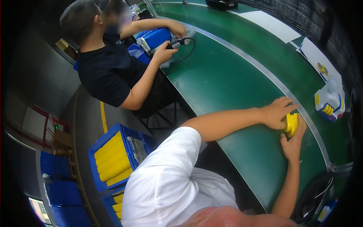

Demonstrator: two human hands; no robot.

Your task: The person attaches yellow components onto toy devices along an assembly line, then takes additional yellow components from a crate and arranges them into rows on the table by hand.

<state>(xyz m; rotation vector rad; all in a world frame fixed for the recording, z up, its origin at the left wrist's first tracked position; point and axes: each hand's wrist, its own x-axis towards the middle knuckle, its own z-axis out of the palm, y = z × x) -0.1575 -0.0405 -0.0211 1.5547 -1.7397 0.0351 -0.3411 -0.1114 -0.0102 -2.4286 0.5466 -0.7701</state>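
Note:
My left hand (277, 112) reaches across the green conveyor belt (227, 87) and grips a yellow plastic part (291, 124) from above. My right hand (293, 143) holds the same yellow part from below, fingers pressed against its edge. The part rests at the belt's metal side rail (314, 132). A white, blue and yellow toy-like unit (330, 100) stands just beyond the rail, to the right of my hands.
A co-worker in a black shirt (107, 72) sits further up the belt, holding a blue and white unit (155, 38) and a corded tool (177, 42). Blue crates with yellow parts (111, 157) stand on the floor at left. White sheets (270, 24) lie at the far side.

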